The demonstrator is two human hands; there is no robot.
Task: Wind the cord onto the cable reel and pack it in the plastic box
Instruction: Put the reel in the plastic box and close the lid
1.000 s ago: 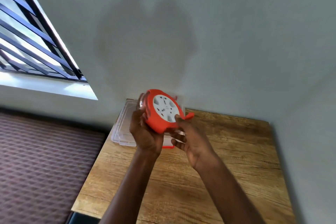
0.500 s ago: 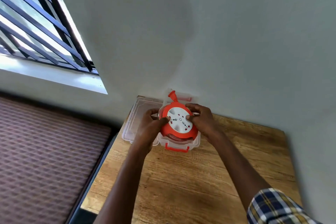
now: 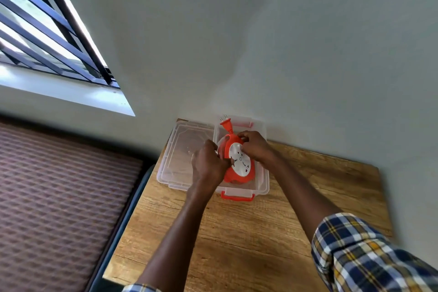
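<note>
the reel now sits lower in the box than half a second ago, tilted, its plug poking over the far rim. both hands, left and right, keep their fingers clenched on the reel's edges, and the lid lies beside the box on the tabletop.

My left hand and right hand both grip the orange cable reel, fingers curled round its rim, holding it tilted inside the clear plastic box. The orange plug sticks up past the reel toward the wall. The box sits at the far left corner of the wooden table, its clear lid lying just beside it at the left edge.
</note>
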